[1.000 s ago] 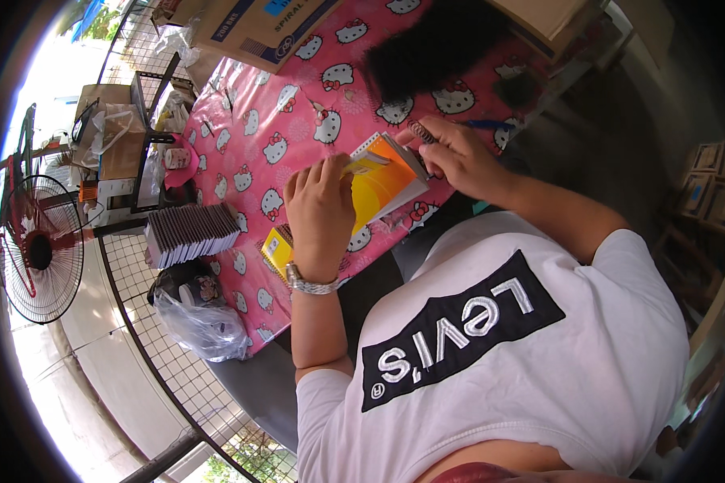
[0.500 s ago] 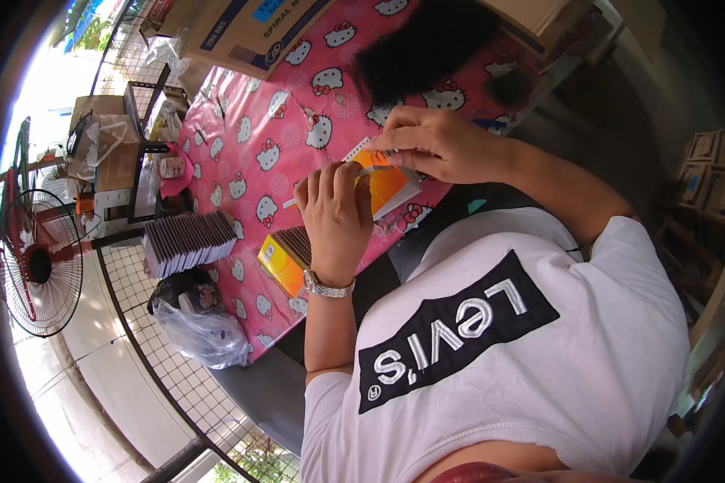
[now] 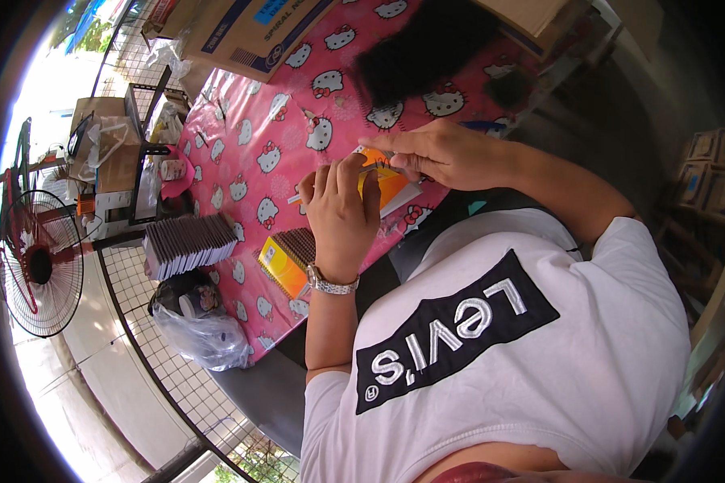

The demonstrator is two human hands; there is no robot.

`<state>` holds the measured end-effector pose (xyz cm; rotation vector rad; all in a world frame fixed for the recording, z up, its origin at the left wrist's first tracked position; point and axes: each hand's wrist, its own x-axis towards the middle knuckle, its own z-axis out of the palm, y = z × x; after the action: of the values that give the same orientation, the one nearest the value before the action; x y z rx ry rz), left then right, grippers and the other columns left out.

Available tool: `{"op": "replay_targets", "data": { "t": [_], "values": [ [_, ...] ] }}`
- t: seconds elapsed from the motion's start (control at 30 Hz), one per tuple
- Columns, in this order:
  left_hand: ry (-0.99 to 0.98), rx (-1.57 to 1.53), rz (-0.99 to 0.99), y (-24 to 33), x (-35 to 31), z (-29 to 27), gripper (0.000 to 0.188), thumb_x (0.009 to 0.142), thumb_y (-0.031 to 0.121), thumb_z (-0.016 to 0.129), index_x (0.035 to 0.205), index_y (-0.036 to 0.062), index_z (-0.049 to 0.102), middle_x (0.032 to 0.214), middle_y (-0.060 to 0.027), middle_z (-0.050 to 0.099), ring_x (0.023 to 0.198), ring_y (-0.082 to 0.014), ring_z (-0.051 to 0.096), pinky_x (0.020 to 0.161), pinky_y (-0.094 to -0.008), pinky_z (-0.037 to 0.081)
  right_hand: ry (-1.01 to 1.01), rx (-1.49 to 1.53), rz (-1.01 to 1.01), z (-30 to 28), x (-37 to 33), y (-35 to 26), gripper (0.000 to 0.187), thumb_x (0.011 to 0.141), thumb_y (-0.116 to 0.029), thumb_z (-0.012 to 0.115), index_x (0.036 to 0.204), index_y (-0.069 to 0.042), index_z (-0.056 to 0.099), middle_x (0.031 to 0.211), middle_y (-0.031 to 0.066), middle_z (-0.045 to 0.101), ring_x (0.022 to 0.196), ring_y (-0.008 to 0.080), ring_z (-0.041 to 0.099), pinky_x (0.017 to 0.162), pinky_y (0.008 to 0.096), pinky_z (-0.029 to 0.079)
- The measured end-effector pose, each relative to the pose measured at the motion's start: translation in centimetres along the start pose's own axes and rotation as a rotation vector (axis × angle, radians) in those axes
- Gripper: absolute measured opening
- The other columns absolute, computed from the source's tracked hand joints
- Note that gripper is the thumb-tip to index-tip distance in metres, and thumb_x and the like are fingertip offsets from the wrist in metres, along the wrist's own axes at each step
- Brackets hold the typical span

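Observation:
An orange and yellow notebook lies at the table's near edge, partly covered by both hands. My left hand, with a metal-banded watch on its wrist, has its fingers curled over the notebook's left part and grips it. My right hand reaches over the upper right part, index finger stretched along the far edge and thumb apart below it. Thin dark wire loops show between the hands, but their full shape is hidden. Beside my left wrist stands a row of yellow spiral notebooks with dark coils.
A pink patterned cloth covers the table. At its left edge sits a stack of dark-spined notebooks, with a plastic bag below. A cardboard box and a dark bristly heap lie at the far side. A fan stands left.
My right hand has shifted slightly down, and its index finger has straightened out of a bent pinch. My left hand has moved slightly right, fingers still curled on the notebook.

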<state>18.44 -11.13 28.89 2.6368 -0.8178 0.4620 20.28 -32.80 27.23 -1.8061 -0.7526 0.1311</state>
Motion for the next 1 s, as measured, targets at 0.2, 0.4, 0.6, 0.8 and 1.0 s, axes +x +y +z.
{"op": "replay_targets", "data": {
  "t": [0.2,0.4,0.6,0.8,1.0],
  "values": [
    [-0.031,0.043,0.08,0.5,-0.2,-0.4,0.029,0.085,0.012,0.067,0.111,0.0091,0.055,0.099,-0.0091,0.063,0.095,-0.0303,0.059,0.091,-0.0455,0.037,0.041,0.11,0.052,-0.6,-0.2,-1.8,0.05,0.1,-0.012,0.056,0.147,-0.009,0.04,0.101,0.0101,0.061,0.09,0.0172,0.065,0.078,0.0302,0.053],
    [-0.074,-0.022,0.086,0.1,-0.4,-0.7,0.025,0.086,0.007,0.064,0.11,0.0099,0.059,0.099,-0.0076,0.064,0.096,-0.0296,0.059,0.096,-0.0459,0.037,0.62,-0.505,0.367,-5.6,-2.6,11.7,0.04,0.098,-0.039,0.06,0.121,-0.006,0.065,0.125,0.0173,0.059,0.105,0.0334,0.064,0.094,0.0426,0.051],
    [-0.145,0.015,0.043,0.0,-0.7,-1.2,0.035,0.089,0.013,0.065,0.123,0.0175,0.061,0.114,-0.0049,0.063,0.119,-0.0302,0.053,0.109,-0.0589,0.022,0.233,-1.061,0.686,-6.2,-6.3,16.1,0.043,0.08,-0.035,0.076,0.108,-0.004,0.064,0.125,0.0196,0.059,0.116,0.0379,0.057,0.1,0.0459,0.046],
    [-0.058,0.276,-0.135,0.5,-2.2,-0.5,0.044,0.088,0.018,0.069,0.13,0.0187,0.057,0.129,-0.0082,0.053,0.13,-0.0375,0.039,0.105,-0.0655,0.019,-0.221,0.772,0.154,-4.4,4.2,2.1,0.047,0.074,-0.023,0.072,0.117,-0.004,0.067,0.102,0.0063,0.068,0.099,0.0168,0.063,0.092,0.0324,0.048],
    [-0.01,0.066,-0.17,-0.7,-2.6,-0.2,0.031,0.087,0.016,0.069,0.115,0.0087,0.058,0.113,-0.0112,0.057,0.108,-0.034,0.05,0.093,-0.0468,0.036,-0.506,0.5,0.181,-3.7,7.9,2.1,0.047,0.074,-0.025,0.07,0.114,-0.001,0.069,0.103,0.006,0.068,0.1,0.0159,0.063,0.093,0.0301,0.046]
  ]
}}
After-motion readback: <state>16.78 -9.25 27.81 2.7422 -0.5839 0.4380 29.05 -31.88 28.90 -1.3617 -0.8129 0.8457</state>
